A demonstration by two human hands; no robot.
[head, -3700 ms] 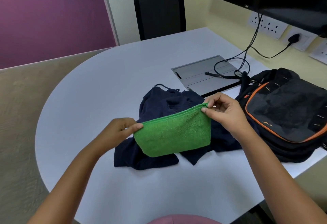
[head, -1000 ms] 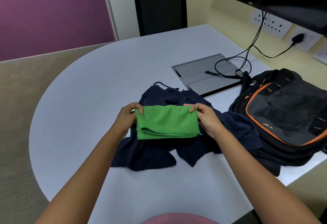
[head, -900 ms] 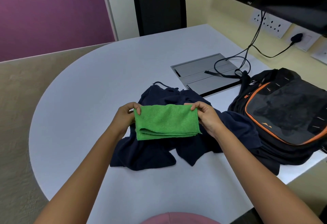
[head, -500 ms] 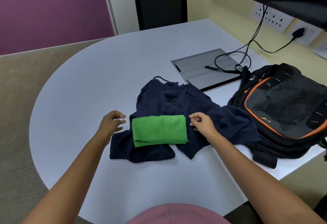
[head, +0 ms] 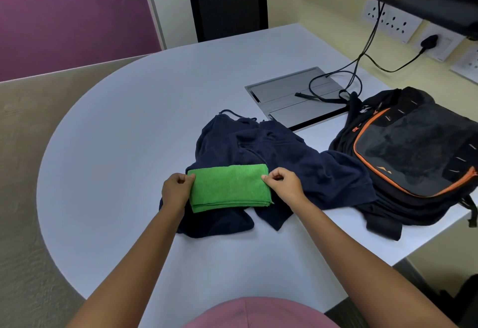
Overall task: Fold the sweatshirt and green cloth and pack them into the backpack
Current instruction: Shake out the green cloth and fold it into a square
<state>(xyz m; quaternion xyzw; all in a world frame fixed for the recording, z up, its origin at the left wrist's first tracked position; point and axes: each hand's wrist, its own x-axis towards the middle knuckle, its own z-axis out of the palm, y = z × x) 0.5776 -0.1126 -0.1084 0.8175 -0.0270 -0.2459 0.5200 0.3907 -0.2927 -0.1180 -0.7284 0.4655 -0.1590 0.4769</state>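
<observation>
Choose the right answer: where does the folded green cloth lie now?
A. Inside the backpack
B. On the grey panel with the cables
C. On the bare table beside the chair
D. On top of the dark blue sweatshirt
D: the green cloth rests flat on the dark blue sweatshirt, with the left hand and right hand at its two ends.

A pale, round-ended bench [head: 129, 146] carries a crumpled navy sweatshirt [head: 297, 167] near its middle. Just beside it on the right lies a black backpack [head: 413, 157] with orange trim. Behind them a grey hatch [head: 287, 94] sits flush, black cables [head: 333, 89] looped across it.
</observation>
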